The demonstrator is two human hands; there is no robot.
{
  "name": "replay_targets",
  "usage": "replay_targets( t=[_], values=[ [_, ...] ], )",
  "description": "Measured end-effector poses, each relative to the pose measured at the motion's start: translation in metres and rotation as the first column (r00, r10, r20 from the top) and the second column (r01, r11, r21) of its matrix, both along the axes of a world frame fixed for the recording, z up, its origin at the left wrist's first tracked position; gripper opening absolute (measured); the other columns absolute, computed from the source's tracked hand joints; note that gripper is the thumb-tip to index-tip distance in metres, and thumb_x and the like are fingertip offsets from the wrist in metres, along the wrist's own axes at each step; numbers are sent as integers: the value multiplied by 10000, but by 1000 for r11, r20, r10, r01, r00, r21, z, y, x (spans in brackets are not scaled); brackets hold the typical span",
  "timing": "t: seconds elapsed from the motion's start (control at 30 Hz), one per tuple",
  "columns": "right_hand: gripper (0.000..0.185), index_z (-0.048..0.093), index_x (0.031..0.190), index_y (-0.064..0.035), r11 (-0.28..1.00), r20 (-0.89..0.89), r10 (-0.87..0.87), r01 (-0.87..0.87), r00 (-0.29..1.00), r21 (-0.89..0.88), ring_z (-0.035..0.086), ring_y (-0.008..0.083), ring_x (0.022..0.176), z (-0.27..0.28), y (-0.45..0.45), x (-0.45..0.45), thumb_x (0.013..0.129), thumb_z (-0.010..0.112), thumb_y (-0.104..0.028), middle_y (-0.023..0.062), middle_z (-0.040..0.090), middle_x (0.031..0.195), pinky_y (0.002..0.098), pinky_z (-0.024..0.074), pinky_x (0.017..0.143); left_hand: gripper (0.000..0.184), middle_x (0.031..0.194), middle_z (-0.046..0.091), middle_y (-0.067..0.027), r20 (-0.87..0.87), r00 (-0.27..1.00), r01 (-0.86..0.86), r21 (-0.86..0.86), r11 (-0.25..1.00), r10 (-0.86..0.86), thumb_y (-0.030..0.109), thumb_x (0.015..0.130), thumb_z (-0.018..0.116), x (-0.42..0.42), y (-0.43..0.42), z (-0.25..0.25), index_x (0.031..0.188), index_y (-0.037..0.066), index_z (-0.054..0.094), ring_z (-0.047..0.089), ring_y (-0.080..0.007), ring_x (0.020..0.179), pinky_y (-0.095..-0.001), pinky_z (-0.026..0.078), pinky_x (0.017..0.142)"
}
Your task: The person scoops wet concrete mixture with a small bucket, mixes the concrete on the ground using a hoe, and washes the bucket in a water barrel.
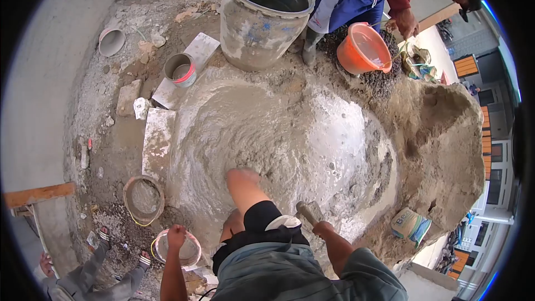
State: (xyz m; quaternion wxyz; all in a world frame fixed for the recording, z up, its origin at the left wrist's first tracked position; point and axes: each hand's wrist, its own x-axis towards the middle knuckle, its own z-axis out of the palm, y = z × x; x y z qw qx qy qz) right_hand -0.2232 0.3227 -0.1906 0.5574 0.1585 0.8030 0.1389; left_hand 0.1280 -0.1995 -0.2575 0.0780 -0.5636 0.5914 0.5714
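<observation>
My right hand (323, 228) grips a short, grey, mortar-caked tool (310, 212) with a broad end, held low over the wet mortar (251, 117); its exact kind is unclear. My left hand (176, 236) is closed in a fist above a pale bucket (192, 249) with a reddish rim. Whether anything is in that fist is hidden. My bare leg (245, 189) stands sunk in the grey mix. Just beyond the pale bucket is a mortar-crusted bucket (144, 198) with grey material inside.
A large drum (264, 33) stands at the back. Beside it, another person's hand (407, 23) is at an orange bucket (359, 50). A sand heap (440, 134) with a cement bag (411, 226) lies right. Slabs (159, 142) edge the mortar. Another person (95, 273) is lower left.
</observation>
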Motion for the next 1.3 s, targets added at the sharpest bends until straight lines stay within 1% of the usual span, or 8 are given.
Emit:
replay_targets(
  t=[0.13, 0.23, 0.33, 0.47, 0.77, 0.83, 1.07, 1.3],
  values=[
    [172, 730, 827, -83, 998, 172, -61, 63, 983, -3, 696, 209, 762, -28, 45, 75, 721, 672, -205, 82, 710, 793, 374, 531, 680, 104, 641, 580, -30, -272, 962, 42, 84, 996, -18, 68, 865, 588, -28, -20, -12, 772, 28, 564, 531, -98, 505, -261, 418, 429],
    [189, 739, 829, -109, 992, 381, -13, 59, 924, -109, 685, 220, 738, -91, 97, 121, 680, 715, -224, 79, 705, 786, 392, 522, 668, 125, 617, 556, -19, -127, 990, 74, 144, 987, -56, 80, 870, 603, -68, -21, 2, 766, 34, 552, 519, -94, 493, -266, 411, 421],
    [123, 640, 787, -21, 970, 457, -19, 128, 889, -207, 606, 251, 657, -93, 94, 132, 737, 702, -115, 136, 627, 731, 426, 490, 582, 124, 609, 562, -24, -165, 968, 199, 52, 979, -188, 97, 877, 617, -101, -22, 12, 784, 38, 558, 522, -99, 486, -270, 414, 426],
    [150, 646, 796, -19, 966, 443, -78, 177, 893, -188, 616, 239, 658, -79, 74, 121, 753, 717, -143, 123, 625, 717, 417, 496, 583, 126, 632, 598, -46, -144, 950, 278, -6, 961, -275, 135, 875, 644, -132, -31, 22, 827, 36, 582, 538, -116, 485, -277, 430, 438],
    [102, 685, 791, -55, 916, -14, -369, 361, 929, -172, 644, 189, 643, -24, 40, 35, 751, 649, -141, 86, 652, 692, 379, 507, 568, 121, 655, 599, -58, -73, 943, 325, -14, 946, -325, 140, 878, 643, -177, -62, 49, 843, 47, 575, 543, -127, 478, -267, 435, 422],
    [130, 700, 799, -61, 934, -110, -333, 311, 937, -177, 660, 180, 656, 15, 17, -2, 732, 644, -157, 77, 667, 699, 364, 516, 583, 134, 636, 588, -56, -98, 960, 262, -19, 965, -263, 145, 882, 638, -184, -66, 63, 831, 47, 562, 529, -125, 464, -264, 422, 411],
    [202, 734, 848, -78, 989, -271, -76, 39, 960, -139, 693, 184, 687, -20, 40, -74, 750, 607, -201, 73, 703, 753, 344, 541, 658, 168, 612, 570, -58, -32, 976, 213, -12, 977, -213, 148, 889, 623, -160, -56, 89, 780, 54, 536, 515, -126, 443, -281, 405, 383],
    [388, 679, 1121, -84, 974, -315, -215, 180, 925, -137, 624, 249, 1115, 21, 10, -77, 761, 646, -225, 124, 660, 1165, 369, 519, 884, 162, 612, 580, -54, 230, 906, 350, 69, 934, -356, 177, 874, 631, -161, -66, 98, 797, 52, 563, 550, -156, 463, -308, 462, 407]
  ],
)
